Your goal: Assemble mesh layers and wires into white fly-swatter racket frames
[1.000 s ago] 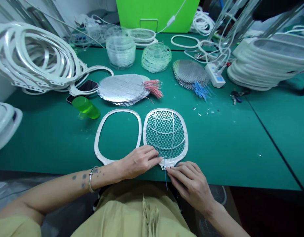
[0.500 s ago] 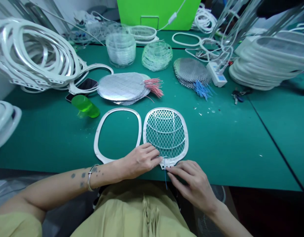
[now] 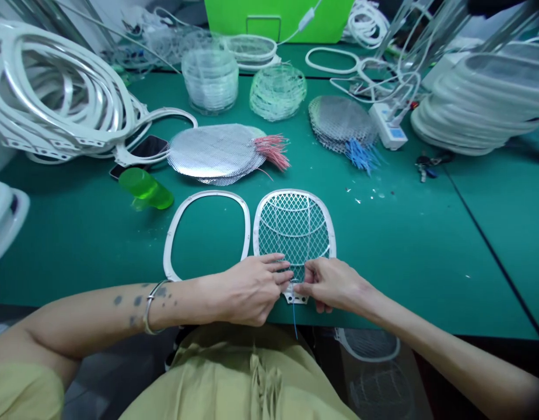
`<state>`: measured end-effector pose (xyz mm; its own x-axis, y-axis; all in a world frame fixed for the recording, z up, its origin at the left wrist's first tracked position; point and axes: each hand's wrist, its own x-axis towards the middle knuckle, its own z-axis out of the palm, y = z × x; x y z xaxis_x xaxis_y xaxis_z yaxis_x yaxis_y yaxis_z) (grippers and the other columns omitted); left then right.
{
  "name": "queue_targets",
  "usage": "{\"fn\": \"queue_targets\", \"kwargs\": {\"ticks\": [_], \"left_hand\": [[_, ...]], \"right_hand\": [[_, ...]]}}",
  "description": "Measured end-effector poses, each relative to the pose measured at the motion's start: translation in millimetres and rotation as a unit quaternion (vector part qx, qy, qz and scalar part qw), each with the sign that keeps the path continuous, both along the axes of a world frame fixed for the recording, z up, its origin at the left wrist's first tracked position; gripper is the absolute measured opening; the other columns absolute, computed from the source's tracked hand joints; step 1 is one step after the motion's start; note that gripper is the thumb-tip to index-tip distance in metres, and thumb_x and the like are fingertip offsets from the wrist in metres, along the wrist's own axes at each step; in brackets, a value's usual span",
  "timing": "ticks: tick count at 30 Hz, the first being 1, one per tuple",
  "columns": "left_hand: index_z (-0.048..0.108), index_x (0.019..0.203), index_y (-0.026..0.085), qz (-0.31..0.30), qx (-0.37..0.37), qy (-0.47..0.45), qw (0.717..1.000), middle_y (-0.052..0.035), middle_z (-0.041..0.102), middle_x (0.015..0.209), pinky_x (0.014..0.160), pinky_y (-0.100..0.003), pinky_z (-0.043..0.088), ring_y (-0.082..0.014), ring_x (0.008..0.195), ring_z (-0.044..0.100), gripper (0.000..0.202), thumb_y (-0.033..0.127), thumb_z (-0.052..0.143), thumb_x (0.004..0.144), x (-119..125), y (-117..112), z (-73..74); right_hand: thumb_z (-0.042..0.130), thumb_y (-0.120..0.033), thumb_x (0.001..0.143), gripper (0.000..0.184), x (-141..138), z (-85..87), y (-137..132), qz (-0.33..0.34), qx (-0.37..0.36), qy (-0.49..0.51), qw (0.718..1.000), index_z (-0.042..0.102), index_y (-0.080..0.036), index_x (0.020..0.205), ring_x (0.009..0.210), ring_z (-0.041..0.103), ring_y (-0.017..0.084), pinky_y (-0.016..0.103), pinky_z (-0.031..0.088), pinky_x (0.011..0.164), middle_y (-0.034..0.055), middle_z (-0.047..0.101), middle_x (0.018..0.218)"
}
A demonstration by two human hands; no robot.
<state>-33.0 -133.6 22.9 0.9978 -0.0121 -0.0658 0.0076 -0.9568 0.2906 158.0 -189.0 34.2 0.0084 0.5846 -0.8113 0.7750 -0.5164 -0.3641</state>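
A white racket frame (image 3: pixel 333 242) with a diamond-patterned metal mesh (image 3: pixel 291 230) lies in front of me. From its narrow neck (image 3: pixel 299 299) a thin blue wire (image 3: pixel 295 324) hangs toward the table's front edge. My left hand (image 3: pixel 254 289) lies flat over the frame's lower left, its fingers stretched out toward the neck. On the other side, my right hand (image 3: pixel 328 283) has its fingers curled in and the thumb at the neck; whatever it pinches is hidden. Left of the meshed frame, touching or nearly so, is a bare white frame (image 3: pixel 168 248), partly behind my left forearm.
Mesh sheets with red wires (image 3: pixel 217 151) and mesh sheets with blue wires (image 3: pixel 342 122) lie beyond the frames. White frames are piled at left (image 3: pixel 68 93) and right (image 3: pixel 479 105). A green cup (image 3: pixel 147 189), power strip (image 3: pixel 388 128) and keys (image 3: pixel 427 166) are on the table.
My right hand has moved up from below the neck onto the frame's lower right, fingers now curled. My left hand's fingers have straightened and spread over the lower mesh.
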Motion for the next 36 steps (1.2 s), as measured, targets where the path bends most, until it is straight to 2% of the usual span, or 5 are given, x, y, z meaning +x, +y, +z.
{"fn": "queue_targets", "kwargs": {"ticks": [6, 13, 29, 33, 36], "left_hand": [[0.068, 0.109, -0.001, -0.029, 0.040, 0.001, 0.999, -0.0250, 0.055, 0.132, 0.117, -0.046, 0.022, -0.0367, 0.127, 0.048, 0.048, 0.029, 0.060, 0.073, 1, -6, -1.0], [0.056, 0.130, 0.007, 0.011, -0.025, 0.009, 1.000, -0.0123, 0.049, 0.142, 0.119, -0.046, 0.020, -0.0278, 0.137, 0.038, 0.047, 0.026, 0.043, 0.089, -8, -2, -7.7], [0.061, 0.123, 0.004, 0.057, -0.045, -0.027, 0.997, -0.0168, 0.052, 0.138, 0.119, -0.050, 0.018, -0.0308, 0.134, 0.042, 0.044, 0.023, 0.049, 0.086, -9, -14, -16.0], [0.049, 0.138, 0.021, 0.076, -0.131, -0.045, 0.987, -0.0007, 0.047, 0.144, 0.119, -0.038, 0.022, -0.0167, 0.139, 0.036, 0.041, 0.025, 0.042, 0.098, -23, 7, -10.8], [0.043, 0.142, 0.025, 0.198, -0.079, -0.062, 0.975, -0.0021, 0.035, 0.152, 0.119, -0.044, 0.019, -0.0203, 0.144, 0.024, 0.045, 0.039, 0.041, 0.100, -38, 30, -10.8]], "right_hand": [[0.057, -0.044, 0.081, 0.027, -1, -2.8, -6, -0.015, 0.014, -0.011, 1.000, 0.048, -0.023, 0.065, 0.050, 0.064, 0.013, 0.023, 0.040, 0.055, -0.0042, 0.065, 0.047], [0.060, -0.042, 0.079, 0.027, 1, -6.5, -9, -0.043, 0.015, 0.027, 0.999, 0.047, -0.023, 0.064, 0.051, 0.064, 0.014, 0.022, 0.040, 0.054, -0.0035, 0.066, 0.049], [0.060, -0.040, 0.079, 0.025, -5, 0.4, -7, 0.001, 0.046, -0.063, 0.997, 0.051, -0.024, 0.063, 0.063, 0.066, 0.016, 0.025, 0.038, 0.059, -0.0047, 0.065, 0.049], [0.061, -0.050, 0.080, 0.026, -5, -2.7, -26, 0.019, 0.144, -0.143, 0.979, 0.058, -0.025, 0.074, 0.072, 0.067, 0.021, 0.030, 0.042, 0.062, -0.0004, 0.070, 0.067], [0.063, -0.051, 0.080, 0.042, 0, -19.2, -43, 0.069, 0.322, -0.195, 0.924, 0.061, -0.026, 0.113, 0.110, 0.060, 0.030, 0.041, 0.045, 0.088, 0.0088, 0.067, 0.117]]}}
